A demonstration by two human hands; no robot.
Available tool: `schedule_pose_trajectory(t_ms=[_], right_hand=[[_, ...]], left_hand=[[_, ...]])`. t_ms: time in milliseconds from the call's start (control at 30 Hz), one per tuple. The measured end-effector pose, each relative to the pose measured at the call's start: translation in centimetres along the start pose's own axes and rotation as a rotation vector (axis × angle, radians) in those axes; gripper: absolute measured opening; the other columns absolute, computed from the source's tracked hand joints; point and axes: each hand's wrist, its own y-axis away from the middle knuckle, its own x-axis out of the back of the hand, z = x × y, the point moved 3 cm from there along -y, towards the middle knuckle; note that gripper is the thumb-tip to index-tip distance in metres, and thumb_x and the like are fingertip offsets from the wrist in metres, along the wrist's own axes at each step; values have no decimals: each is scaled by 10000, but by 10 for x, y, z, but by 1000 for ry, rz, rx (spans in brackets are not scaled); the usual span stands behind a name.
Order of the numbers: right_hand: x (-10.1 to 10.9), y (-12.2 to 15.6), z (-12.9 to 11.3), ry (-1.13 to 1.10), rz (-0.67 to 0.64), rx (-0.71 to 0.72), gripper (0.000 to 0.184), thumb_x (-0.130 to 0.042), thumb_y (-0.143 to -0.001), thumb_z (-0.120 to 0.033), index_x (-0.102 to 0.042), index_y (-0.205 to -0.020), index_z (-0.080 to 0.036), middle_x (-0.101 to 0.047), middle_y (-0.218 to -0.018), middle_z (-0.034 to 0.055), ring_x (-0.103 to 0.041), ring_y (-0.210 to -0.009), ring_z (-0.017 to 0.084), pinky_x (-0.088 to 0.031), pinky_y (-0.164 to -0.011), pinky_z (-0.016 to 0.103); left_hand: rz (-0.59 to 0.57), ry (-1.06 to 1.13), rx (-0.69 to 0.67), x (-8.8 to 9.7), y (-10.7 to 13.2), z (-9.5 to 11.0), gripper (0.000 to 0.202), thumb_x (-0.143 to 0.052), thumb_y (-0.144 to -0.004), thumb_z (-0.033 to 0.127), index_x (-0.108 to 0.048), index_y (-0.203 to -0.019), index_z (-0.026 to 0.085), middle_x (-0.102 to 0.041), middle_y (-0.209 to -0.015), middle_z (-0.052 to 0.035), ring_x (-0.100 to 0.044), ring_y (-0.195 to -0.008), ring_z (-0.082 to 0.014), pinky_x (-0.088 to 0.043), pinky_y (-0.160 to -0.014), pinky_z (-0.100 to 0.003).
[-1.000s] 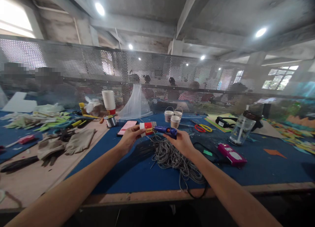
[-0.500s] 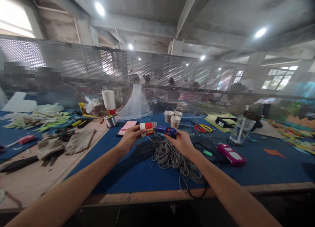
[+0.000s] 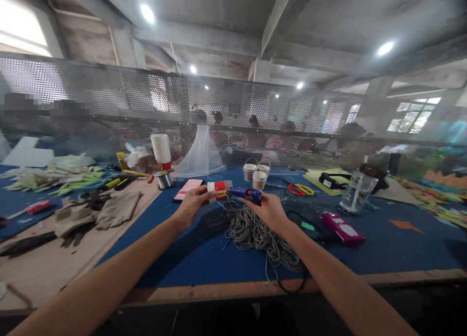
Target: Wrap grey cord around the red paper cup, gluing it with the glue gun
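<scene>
Hardly anything has moved since the earlier frame: the head view has shifted a trace, while both hands hold their pose. Left fingers and thumb pinch a red-and-white paper cup point(image 3: 220, 186) on its side above the mat; the far fingers of the left hand point(image 3: 193, 204) are hidden behind it. The right hand point(image 3: 272, 212) is wrapped round a smooth blue glue gun point(image 3: 240, 192), its trigger side obscured. Its nozzle meets the cup's greyish end in the picture, though contact cannot be told. Beneath lies a loose, looping heap of grey cord point(image 3: 251, 231), partly covered by the right forearm. Both forearms are cut off below. People behind the perforated screen point(image 3: 146, 100) blur away. Blue mat point(image 3: 171, 263) stretches left of the heap, giving room down to the straight wooden edge point(image 3: 204, 293); small pale cups point(image 3: 259, 180) stand just beyond the gun.
</scene>
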Motion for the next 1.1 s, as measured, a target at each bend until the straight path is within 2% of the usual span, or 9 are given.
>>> schedule_pose_trajectory(t_ms=[533,833,1100], right_hand=[[2,-1,-1,3,-11,-14,299,-602,-925,-500,-667,-845,-219,-714,-693,40,-693,-653,235,-394,-576,260],[-3,0,3,20,-18,14,305,-591,-933,-511,-666,-898,-218,-729,-736,48,-706,-692,242,-397,-588,259],[3,0,-2,2,-83,-15,311,-579,-939,-513,-665,-924,-215,-725,-733,46,-705,-699,238,-396,-597,251]], left_hand=[[20,19,18,0,1,2,307,-858,-680,320,-786,-926,152,-785,-1013,-101,-705,-905,-232,-522,-900,-356],[22,28,15,3,-2,-1,333,-863,-673,335,-779,-931,142,-782,-1017,-108,-700,-897,-227,-518,-878,-343],[25,31,15,6,-2,-3,338,-859,-686,336,-780,-949,140,-780,-979,-96,-692,-872,-215,-520,-849,-332]])
